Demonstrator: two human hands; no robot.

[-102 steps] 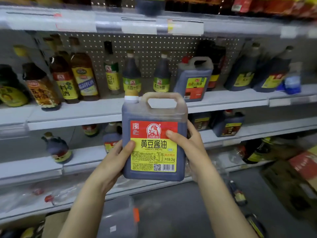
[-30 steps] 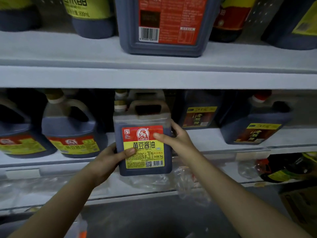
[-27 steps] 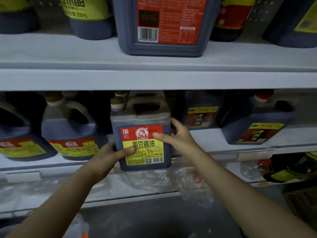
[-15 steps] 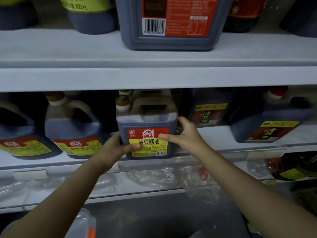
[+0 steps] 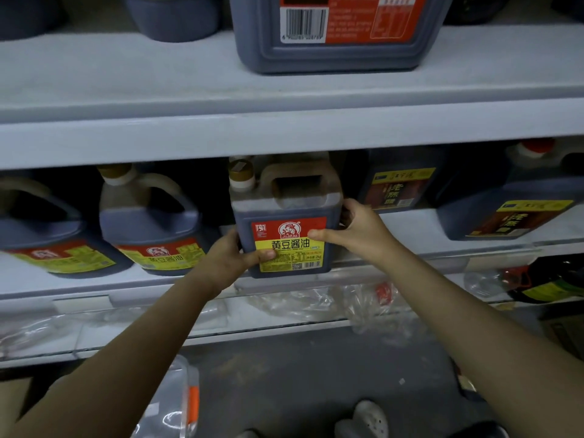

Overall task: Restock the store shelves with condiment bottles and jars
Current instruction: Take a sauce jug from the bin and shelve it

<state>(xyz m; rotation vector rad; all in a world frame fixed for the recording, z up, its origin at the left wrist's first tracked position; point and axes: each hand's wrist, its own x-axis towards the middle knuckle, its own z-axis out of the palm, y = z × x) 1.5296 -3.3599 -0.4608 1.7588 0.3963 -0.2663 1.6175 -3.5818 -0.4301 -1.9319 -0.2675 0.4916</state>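
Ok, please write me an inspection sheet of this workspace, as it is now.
Surface: white middle shelf, dimly lit.
Job's things: soy sauce jug upright at the shelf's front edge; two matching jugs to its left, dark-labelled jugs to its right.
Clutter: crumpled plastic wrap on the shelf below.
Hands: left hand and right hand grip the jug's sides, thumbs on its label.
Cables: nothing seen.
Surroundings: upper shelf with a large jug; grey floor; a shoe.

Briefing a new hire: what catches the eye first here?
A dark rectangular plastic jug with a red-and-yellow label stands centre on the middle shelf, held between the left hand and right hand. Above, a larger dark jug with a barcode label sits on the upper shelf.
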